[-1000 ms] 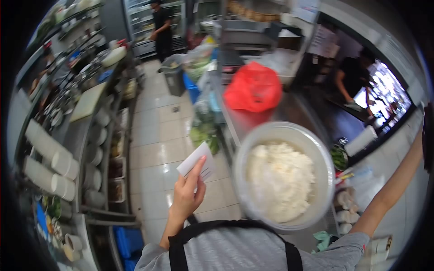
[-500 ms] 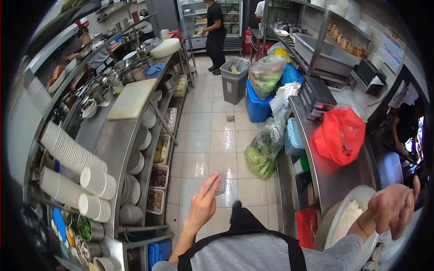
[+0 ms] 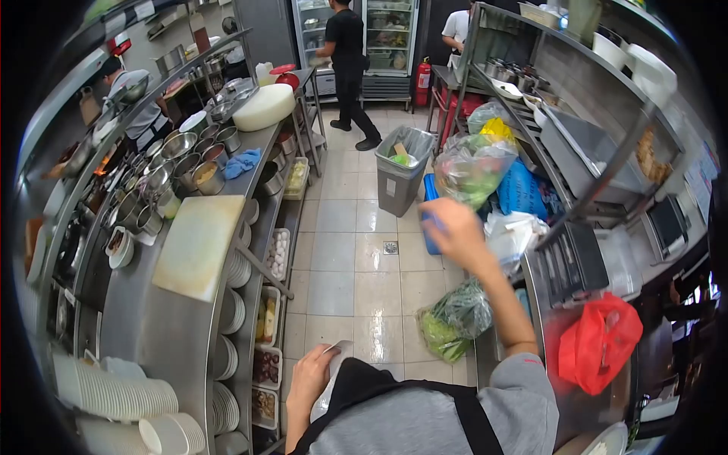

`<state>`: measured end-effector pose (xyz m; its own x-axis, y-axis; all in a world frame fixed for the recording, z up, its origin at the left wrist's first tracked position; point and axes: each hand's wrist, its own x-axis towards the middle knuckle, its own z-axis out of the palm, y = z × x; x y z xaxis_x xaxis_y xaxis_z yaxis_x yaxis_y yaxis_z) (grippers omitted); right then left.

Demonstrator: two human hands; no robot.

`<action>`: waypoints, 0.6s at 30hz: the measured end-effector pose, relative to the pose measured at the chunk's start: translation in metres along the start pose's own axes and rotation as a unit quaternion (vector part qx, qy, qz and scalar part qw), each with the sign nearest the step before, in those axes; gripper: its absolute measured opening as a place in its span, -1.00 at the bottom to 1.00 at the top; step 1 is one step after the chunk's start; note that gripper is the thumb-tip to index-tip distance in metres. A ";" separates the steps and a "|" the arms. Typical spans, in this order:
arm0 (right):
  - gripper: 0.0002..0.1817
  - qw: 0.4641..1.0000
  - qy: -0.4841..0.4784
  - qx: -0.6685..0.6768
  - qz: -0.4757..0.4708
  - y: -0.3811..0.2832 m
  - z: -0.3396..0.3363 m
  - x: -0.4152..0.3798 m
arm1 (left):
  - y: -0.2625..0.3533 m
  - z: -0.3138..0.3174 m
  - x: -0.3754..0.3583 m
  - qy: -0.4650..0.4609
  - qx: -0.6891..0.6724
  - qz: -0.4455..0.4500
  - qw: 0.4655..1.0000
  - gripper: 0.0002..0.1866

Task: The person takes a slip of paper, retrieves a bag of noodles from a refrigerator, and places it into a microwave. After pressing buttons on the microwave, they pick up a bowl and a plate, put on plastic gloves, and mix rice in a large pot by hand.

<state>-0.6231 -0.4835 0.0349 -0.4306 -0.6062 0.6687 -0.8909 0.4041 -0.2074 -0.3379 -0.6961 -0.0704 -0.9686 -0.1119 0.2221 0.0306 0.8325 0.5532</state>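
My left hand (image 3: 307, 383) is low in front of my body, its fingers closed on a thin pale slip (image 3: 339, 346). Stretched out ahead, my right hand (image 3: 457, 235) is blurred by motion, with its fingers curled in. A bluish patch shows at its fingertips; I cannot tell whether it is held. In this view that hand overlaps the blue bin (image 3: 430, 239). Below it on the floor lies a clear bag of green vegetables (image 3: 451, 322). The red bag (image 3: 600, 345) sits on the steel counter beside my right arm.
On the left steel counter lie a cutting board (image 3: 199, 246), metal pots (image 3: 178, 163) and stacked white containers (image 3: 114, 390). A grey waste bin (image 3: 402, 178) stands in the tiled aisle (image 3: 331, 250). Farther back a person in black (image 3: 349, 68) is near the fridges; another person (image 3: 455, 30) is at right.
My right hand has swung from beside the white tub at right to out in front. My left hand has lowered slightly with the slip. The view has tilted up; the person in black has turned.
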 end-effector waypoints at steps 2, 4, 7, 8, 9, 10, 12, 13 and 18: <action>-0.65 0.968 -0.247 -0.030 0.002 0.040 0.097 0.021 | -0.026 0.007 0.035 -0.009 -0.003 -0.033 0.999 -0.74; -0.61 0.925 -0.381 0.015 0.005 0.080 0.197 0.015 | -0.054 0.011 0.077 -0.015 -0.017 -0.046 0.999 -0.72; -0.60 0.902 -0.404 0.125 0.086 0.147 0.334 -0.053 | -0.099 0.013 0.146 -0.034 -0.036 -0.051 0.998 -0.71; -0.60 0.906 -0.361 0.152 0.162 0.165 0.374 -0.100 | -0.113 0.008 0.175 -0.042 -0.041 -0.045 0.997 -0.71; -0.60 0.904 -0.313 0.172 0.234 0.177 0.394 -0.143 | -0.126 0.003 0.209 -0.042 -0.036 -0.027 0.998 -0.72; -0.60 0.863 -0.339 0.178 0.329 0.178 0.391 -0.170 | -0.137 0.000 0.241 -0.044 -0.034 -0.011 0.998 -0.74; -0.52 0.745 -0.449 0.077 0.487 0.199 0.437 -0.324 | -0.163 -0.004 0.303 -0.059 -0.024 0.029 0.998 -0.76; -0.52 0.668 -0.486 0.080 0.558 0.197 0.414 -0.348 | -0.173 -0.006 0.337 -0.072 -0.016 0.050 0.996 -0.76; -0.56 0.478 -0.448 0.110 0.748 0.185 0.328 -0.359 | -0.209 -0.002 0.495 -0.138 0.024 0.157 0.978 -0.78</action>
<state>-0.6808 -0.4161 -0.4777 -0.4106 0.1587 -0.8979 0.5592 0.8216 -0.1105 -0.8235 -0.9265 -0.0746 -0.9435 0.2978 0.1452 0.3310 0.8280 0.4526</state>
